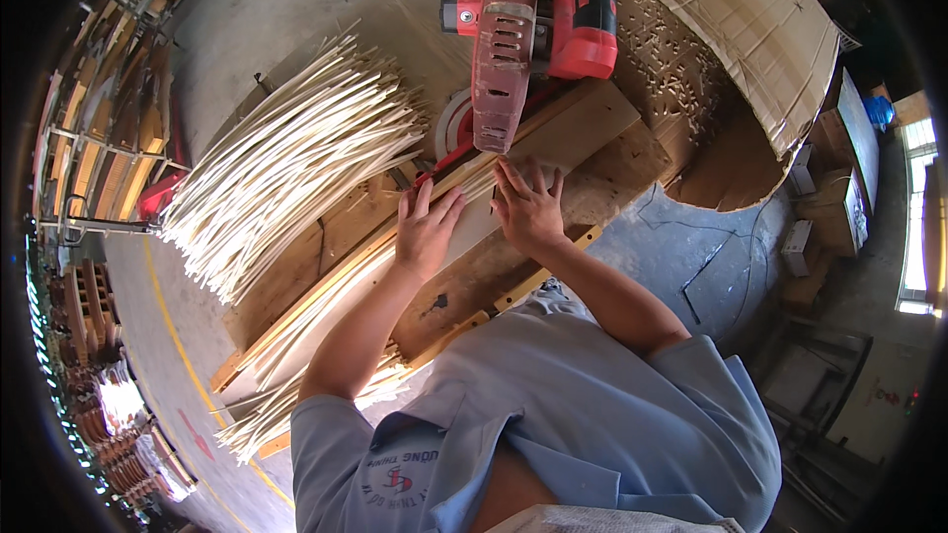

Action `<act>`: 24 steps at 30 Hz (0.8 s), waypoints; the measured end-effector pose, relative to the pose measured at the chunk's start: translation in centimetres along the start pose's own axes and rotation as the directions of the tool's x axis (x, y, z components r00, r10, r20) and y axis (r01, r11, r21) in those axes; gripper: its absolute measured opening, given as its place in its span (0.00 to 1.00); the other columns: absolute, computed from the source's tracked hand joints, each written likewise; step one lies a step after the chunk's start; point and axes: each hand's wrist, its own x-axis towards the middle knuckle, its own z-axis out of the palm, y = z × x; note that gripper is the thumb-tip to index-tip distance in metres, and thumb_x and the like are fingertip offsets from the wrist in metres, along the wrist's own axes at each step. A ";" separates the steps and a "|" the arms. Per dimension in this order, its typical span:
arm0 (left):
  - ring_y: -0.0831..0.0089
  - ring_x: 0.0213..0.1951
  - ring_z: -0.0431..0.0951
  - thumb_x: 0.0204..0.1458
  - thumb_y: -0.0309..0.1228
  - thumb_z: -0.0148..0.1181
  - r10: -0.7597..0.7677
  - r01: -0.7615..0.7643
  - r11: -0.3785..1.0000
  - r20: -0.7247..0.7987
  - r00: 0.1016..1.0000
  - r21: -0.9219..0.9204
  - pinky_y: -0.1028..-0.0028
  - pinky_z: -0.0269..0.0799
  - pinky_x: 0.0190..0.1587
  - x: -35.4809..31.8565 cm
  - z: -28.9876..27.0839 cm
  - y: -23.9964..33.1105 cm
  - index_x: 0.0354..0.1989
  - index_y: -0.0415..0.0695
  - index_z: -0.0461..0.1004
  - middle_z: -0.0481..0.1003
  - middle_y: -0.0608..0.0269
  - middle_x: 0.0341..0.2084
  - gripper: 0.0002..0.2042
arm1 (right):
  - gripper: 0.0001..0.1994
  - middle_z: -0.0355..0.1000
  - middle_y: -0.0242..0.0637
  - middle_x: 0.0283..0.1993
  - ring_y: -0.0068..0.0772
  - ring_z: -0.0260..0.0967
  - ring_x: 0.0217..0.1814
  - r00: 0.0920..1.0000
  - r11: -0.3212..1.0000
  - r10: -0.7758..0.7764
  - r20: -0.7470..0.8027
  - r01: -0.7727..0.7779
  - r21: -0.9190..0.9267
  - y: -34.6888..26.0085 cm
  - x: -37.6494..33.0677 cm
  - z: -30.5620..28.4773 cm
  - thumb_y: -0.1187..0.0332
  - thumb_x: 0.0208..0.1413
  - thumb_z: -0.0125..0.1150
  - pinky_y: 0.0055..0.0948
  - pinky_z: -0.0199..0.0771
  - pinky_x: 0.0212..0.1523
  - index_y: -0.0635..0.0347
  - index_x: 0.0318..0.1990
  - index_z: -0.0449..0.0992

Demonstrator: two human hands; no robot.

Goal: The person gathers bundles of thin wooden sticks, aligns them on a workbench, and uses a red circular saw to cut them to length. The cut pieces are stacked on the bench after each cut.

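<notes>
A bundle of thin pale wooden strips lies along the wooden fence of a saw bench. My left hand rests on the strips with its fingers stretched out toward the fence. Close beside it, my right hand lies with fingers spread at the strips' far end, just below the saw's guard. The red and black mitre saw stands raised in front of my hands, its blade hidden by the dusty guard. Further left, a large pile of similar strips covers the bench behind the fence.
A big cardboard box with small wood offcuts inside stands right of the saw. More strips hang past the bench's left end. Racks of timber stand far left, and boxes sit at the right wall.
</notes>
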 end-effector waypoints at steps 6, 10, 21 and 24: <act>0.51 0.63 0.66 0.57 0.26 0.59 0.012 -0.013 1.000 0.053 0.999 0.028 0.51 0.67 0.61 0.0 -0.5 0.1 0.61 0.49 0.81 0.72 0.74 0.69 0.22 | 0.31 0.55 0.28 0.83 0.57 0.51 0.82 0.999 1.000 -0.013 -0.038 0.012 -0.013 0.1 0.0 0.3 0.56 0.66 0.62 0.82 0.48 0.74 0.52 0.75 0.69; 0.52 0.62 0.67 0.56 0.26 0.60 -0.007 0.007 1.000 0.021 1.000 -0.002 0.52 0.68 0.59 0.1 -0.5 0.2 0.59 0.49 0.82 0.74 0.74 0.68 0.20 | 0.31 0.55 0.27 0.82 0.55 0.51 0.82 1.000 1.000 0.010 -0.010 -0.010 -0.010 -0.1 0.2 0.2 0.56 0.65 0.63 0.81 0.47 0.74 0.52 0.75 0.69; 0.50 0.60 0.70 0.55 0.27 0.61 -0.015 0.015 1.000 -0.103 0.995 -0.002 0.51 0.69 0.56 0.0 0.5 0.3 0.55 0.49 0.84 0.78 0.74 0.63 0.18 | 0.32 0.58 0.26 0.81 0.55 0.51 0.82 0.999 1.000 0.009 -0.050 -0.008 0.027 -0.2 0.0 0.2 0.57 0.63 0.65 0.82 0.47 0.74 0.52 0.73 0.71; 0.50 0.61 0.70 0.54 0.26 0.61 -0.036 0.036 0.999 -0.093 0.995 0.004 0.51 0.69 0.58 -0.3 0.4 0.4 0.55 0.50 0.84 0.79 0.74 0.63 0.19 | 0.31 0.54 0.28 0.83 0.55 0.45 0.84 1.000 0.998 -0.001 -0.019 0.003 0.058 -0.2 0.0 0.1 0.57 0.64 0.64 0.79 0.44 0.75 0.53 0.74 0.69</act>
